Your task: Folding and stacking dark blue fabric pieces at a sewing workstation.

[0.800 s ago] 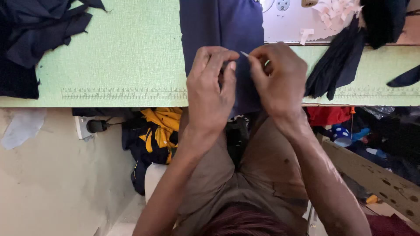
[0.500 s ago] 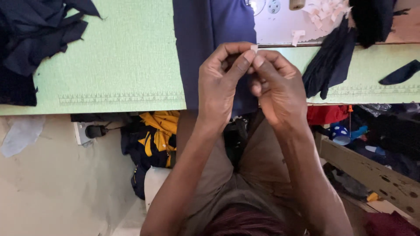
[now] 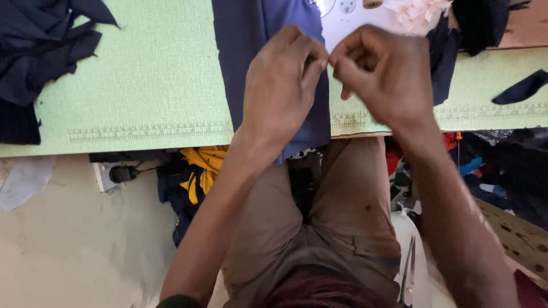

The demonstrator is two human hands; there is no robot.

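Observation:
My left hand (image 3: 282, 85) and my right hand (image 3: 379, 74) are raised over the table edge, fingertips pinched and meeting tip to tip. Something tiny and pale is held between them; it is too small to tell what it is. Under the hands a long strip of navy cloth (image 3: 251, 34) lies on the green cutting mat (image 3: 142, 85) and hangs over its front edge. My knees in tan trousers (image 3: 348, 217) show below the table.
A pile of dark navy scraps (image 3: 34, 51) lies at the mat's left end. Dark cloth (image 3: 439, 51) and a black piece (image 3: 525, 85) lie at the right, near pale pink scraps (image 3: 416, 11). Scissors (image 3: 408, 274) rest by my right leg. Yellow cloth (image 3: 200, 171) sits under the table.
Both hands have lifted off the navy cloth and moved up and to the right, with the fingertips now pinched together in the air.

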